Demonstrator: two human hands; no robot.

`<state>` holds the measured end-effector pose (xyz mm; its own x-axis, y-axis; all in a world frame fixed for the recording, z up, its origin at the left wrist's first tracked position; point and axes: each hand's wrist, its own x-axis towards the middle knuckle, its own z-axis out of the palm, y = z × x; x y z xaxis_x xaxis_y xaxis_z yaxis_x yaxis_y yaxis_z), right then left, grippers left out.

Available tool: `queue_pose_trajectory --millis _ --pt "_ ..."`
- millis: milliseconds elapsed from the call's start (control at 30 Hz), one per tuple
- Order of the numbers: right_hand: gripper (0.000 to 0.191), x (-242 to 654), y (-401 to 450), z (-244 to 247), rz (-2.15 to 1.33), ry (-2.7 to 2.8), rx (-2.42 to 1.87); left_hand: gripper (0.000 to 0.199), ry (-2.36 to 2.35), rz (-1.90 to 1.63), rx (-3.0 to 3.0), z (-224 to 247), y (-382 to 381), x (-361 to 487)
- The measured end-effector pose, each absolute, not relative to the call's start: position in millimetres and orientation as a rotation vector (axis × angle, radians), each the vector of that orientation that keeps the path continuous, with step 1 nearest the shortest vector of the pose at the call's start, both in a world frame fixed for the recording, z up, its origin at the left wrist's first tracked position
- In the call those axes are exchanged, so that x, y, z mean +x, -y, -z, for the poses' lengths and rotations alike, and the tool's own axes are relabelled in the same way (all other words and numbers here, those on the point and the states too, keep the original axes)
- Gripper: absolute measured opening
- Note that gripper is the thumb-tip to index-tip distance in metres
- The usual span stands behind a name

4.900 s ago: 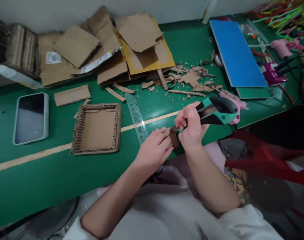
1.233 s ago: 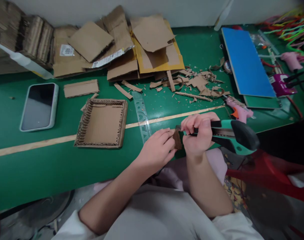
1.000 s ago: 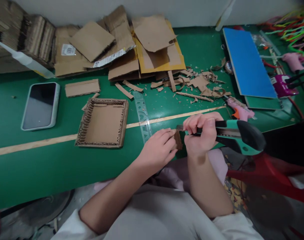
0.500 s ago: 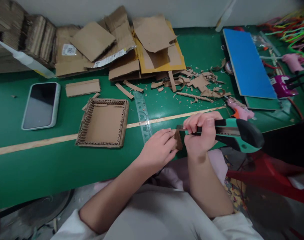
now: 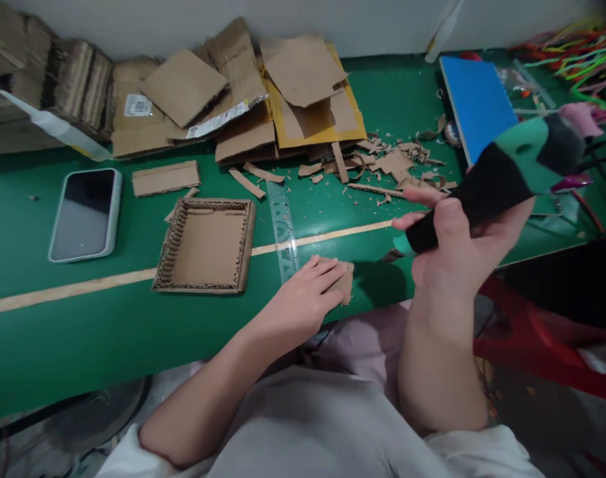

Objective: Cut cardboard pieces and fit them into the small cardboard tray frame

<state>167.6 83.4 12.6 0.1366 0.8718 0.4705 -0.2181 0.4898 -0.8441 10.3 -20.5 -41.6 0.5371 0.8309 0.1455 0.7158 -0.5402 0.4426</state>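
Note:
My left hand (image 5: 310, 292) lies with its fingers stretched over a small cardboard piece (image 5: 347, 282) near the table's front edge, pressing it flat; most of the piece is hidden beneath. Raised above the table to the right, my right hand (image 5: 459, 249) is closed around a black and green utility knife (image 5: 492, 189). The knife's tip points down and left, apart from the cardboard, and its short blade (image 5: 393, 255) is blurred. A clear green ruler (image 5: 283, 229) lies just beyond my left hand. Left of it sits a shallow square cardboard tray (image 5: 210, 249) with corrugated walls.
A phone (image 5: 86, 212) and a cardboard strip (image 5: 166, 178) lie at left. Cardboard sheets (image 5: 303, 70) are piled along the wall, a glue bottle (image 5: 58, 126) beside them. Cardboard scraps (image 5: 392, 166) litter the table's back middle. A blue board (image 5: 476, 99) lies at back right.
My right hand has lifted away from the cardboard, up and to the right, tilting the knife so its handle points upward. My left hand has shifted slightly left and flattened over the piece.

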Motion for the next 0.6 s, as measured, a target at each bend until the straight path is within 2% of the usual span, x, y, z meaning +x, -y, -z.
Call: queue_pose_trajectory --millis 67,167,200,300,400,467,600 --pt "0.024 166.0 -86.6 -13.1 -0.899 1.17 -0.671 0.035 -1.237 -0.46 2.437 37.2 20.8 7.1" --pt "0.01 166.8 -89.7 -15.4 -1.035 1.186 -0.657 0.025 -1.309 -0.521 2.395 34.7 21.6 12.4" --pt "0.012 167.7 -90.4 -16.7 -1.097 1.206 -0.656 0.024 -1.363 -0.552 2.386 36.0 22.0 16.5" --pt "0.025 168.5 -94.3 -21.1 -1.232 1.288 -0.688 0.038 -1.52 -0.602 2.396 44.5 23.5 29.7" --pt "0.031 162.4 -103.7 -22.3 -1.288 1.323 -0.702 0.033 -1.577 -0.641 2.421 52.7 24.5 36.7" --pt "0.029 155.7 -111.4 -18.9 -1.283 1.253 -0.695 0.03 -1.576 -0.666 2.423 54.7 25.2 36.6" --pt "0.021 144.0 -120.7 -1.2 -1.428 1.08 -0.823 0.036 -1.522 -0.689 2.39 53.1 28.1 31.2"
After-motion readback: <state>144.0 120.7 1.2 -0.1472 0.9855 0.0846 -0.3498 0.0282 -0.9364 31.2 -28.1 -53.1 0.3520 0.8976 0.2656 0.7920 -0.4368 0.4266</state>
